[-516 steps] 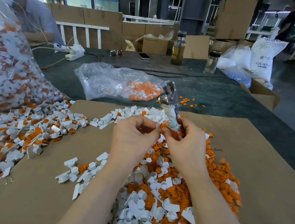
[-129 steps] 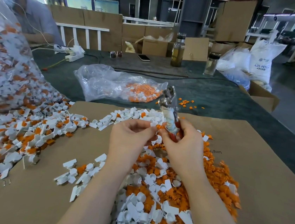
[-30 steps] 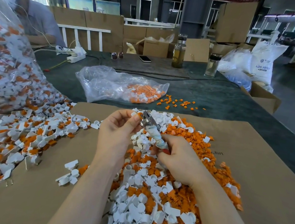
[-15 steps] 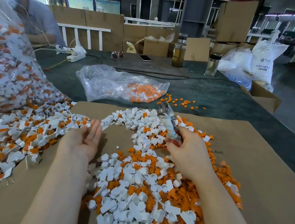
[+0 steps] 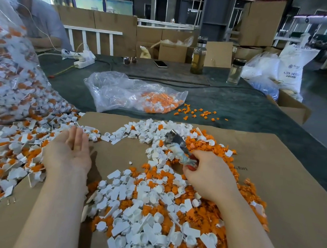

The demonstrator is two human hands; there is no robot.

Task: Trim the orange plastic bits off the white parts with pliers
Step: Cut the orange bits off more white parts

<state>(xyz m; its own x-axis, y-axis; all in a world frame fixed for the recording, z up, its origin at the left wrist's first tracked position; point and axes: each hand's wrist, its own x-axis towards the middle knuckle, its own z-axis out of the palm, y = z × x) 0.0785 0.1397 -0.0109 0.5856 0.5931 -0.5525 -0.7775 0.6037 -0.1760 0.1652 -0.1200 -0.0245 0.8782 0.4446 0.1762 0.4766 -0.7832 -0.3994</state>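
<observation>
Looking down through the head camera, we've got our left hand stretched out palm-up with the fingers straight, holding nothing, right at the edge of the heap of untrimmed parts spilling from the big clear bag on the left. Those are the white pieces with the orange bits still attached, and they lie partly on the cardboard sheet and partly off its left side.

Our right hand is wrapped around the handles of the pliers, fingers curled tight on them, with the metal head pointing up and away from us over the middle pile. Whether the pliers' jaws are apart or together we can't really tell, it's a bit blurry there. That middle pile is a mix of loose white parts and cut-off orange scraps, sitting on the cardboard between and under our forearms, and the right hand rests on it.

Further back on the green table there's a smaller clear bag with orange bits inside, and a few stray orange bits just right of it. Behind that: two bottles, a phone, sunglasses and a power strip. Another person sits at the far left.
</observation>
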